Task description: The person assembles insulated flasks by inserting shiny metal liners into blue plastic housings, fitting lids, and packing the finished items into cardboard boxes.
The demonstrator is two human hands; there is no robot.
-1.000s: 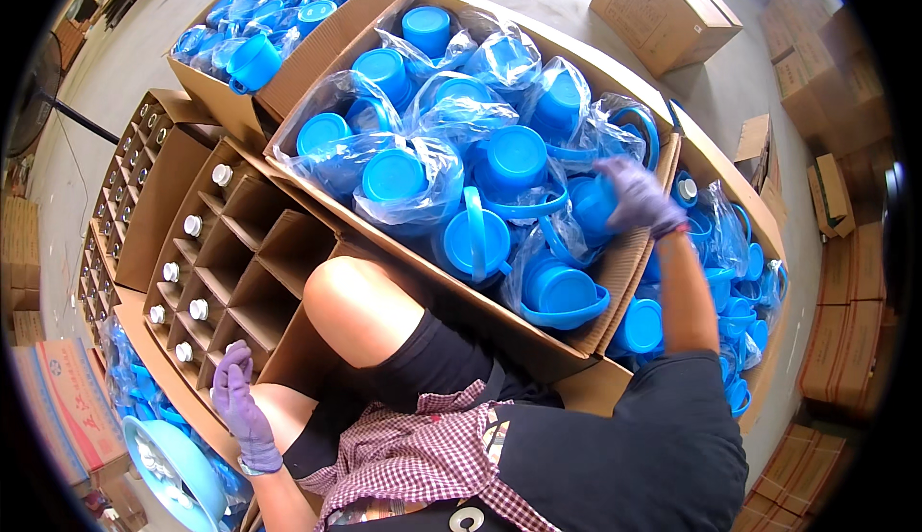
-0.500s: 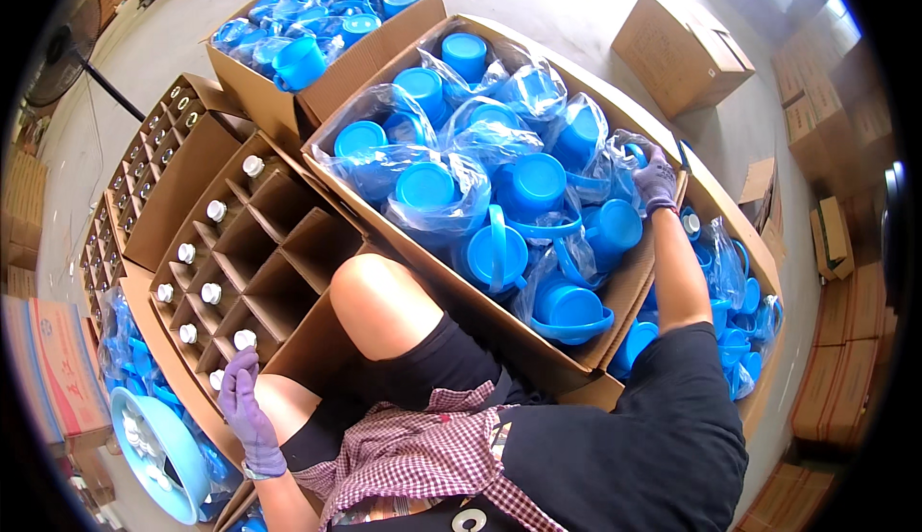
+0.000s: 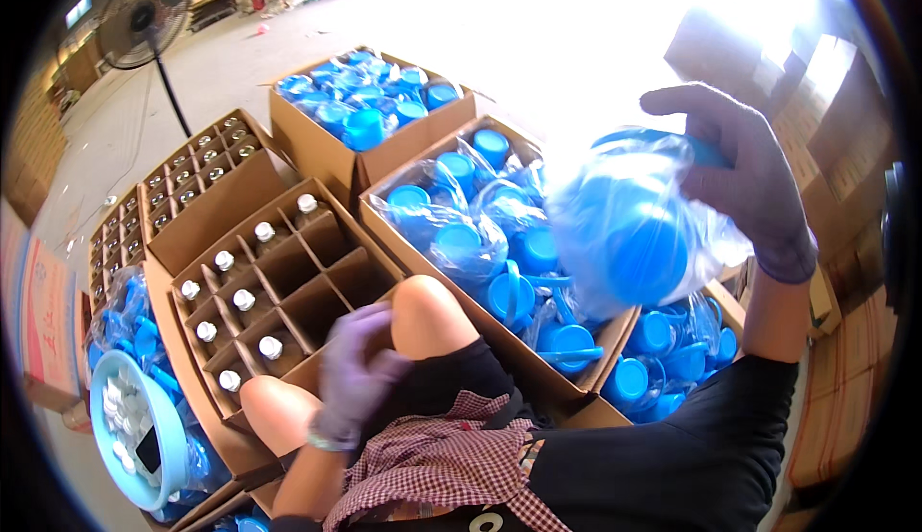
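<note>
Raised at the right, my right hand (image 3: 749, 167), in a grey-purple glove, grips a blue plastic cup with a handle (image 3: 639, 244) wrapped in a clear plastic bag. Its fingers close around the handle side. Below and beyond it stands a carton of similar bagged blue cups (image 3: 461, 239). My left hand (image 3: 355, 374), gloved in purple and blurred, hovers near my knees with thumb and fingers apart and nothing in it. Beside it a divided carton (image 3: 312, 292) holds several white-capped bottles (image 3: 272, 347); other cells hold no bottle.
A light-blue basin (image 3: 173, 436) of white caps, with a dark flat object inside, sits at lower left. Further divided cartons (image 3: 206, 172) with bottles and another carton of cups (image 3: 423, 138) stand ahead. A fan (image 3: 144, 18) is at far left; stacked boxes (image 3: 845, 378) line the right.
My right hand has lifted a bagged blue cup out of the carton, up and toward me. My left hand has moved right toward my knees. The view has tilted upward.
</note>
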